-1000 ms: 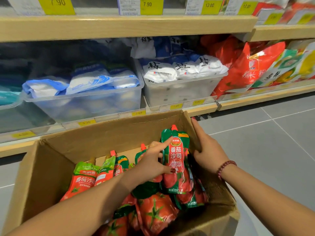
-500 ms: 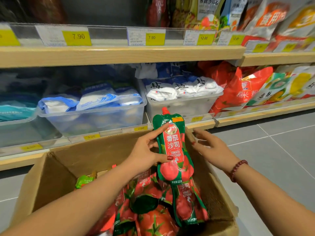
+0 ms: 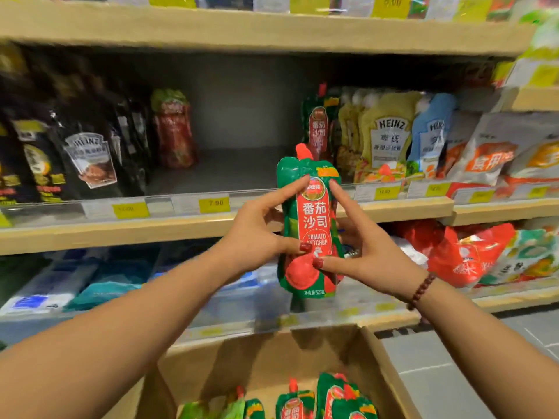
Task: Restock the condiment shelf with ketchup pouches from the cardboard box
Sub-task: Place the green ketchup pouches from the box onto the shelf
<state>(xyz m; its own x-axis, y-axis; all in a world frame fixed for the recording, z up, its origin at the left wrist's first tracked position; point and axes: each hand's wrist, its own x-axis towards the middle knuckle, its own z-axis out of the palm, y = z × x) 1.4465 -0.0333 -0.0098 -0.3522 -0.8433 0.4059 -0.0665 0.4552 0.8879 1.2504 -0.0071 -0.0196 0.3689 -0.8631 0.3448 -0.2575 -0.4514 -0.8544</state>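
— Where is the ketchup pouch [image 3: 311,228]?
— Upright, spout up, between both hands, in front of the condiment shelf [image 3: 181,229] edge and above the cardboard box [image 3: 272,355].
— And the grip?
— The left hand [image 3: 257,234] pinches its left side, forefinger high, thumb low on the label. The right hand [image 3: 372,252] mirrors that on the right side.
— The box?
— More pouches [image 3: 341,397] lie in it, low in view, well below the hands.
— The shelf?
— A bare stretch of board sits behind the held pouch, with a matching pouch [image 3: 317,128] at its right, beside the Heinz packs [image 3: 390,137].
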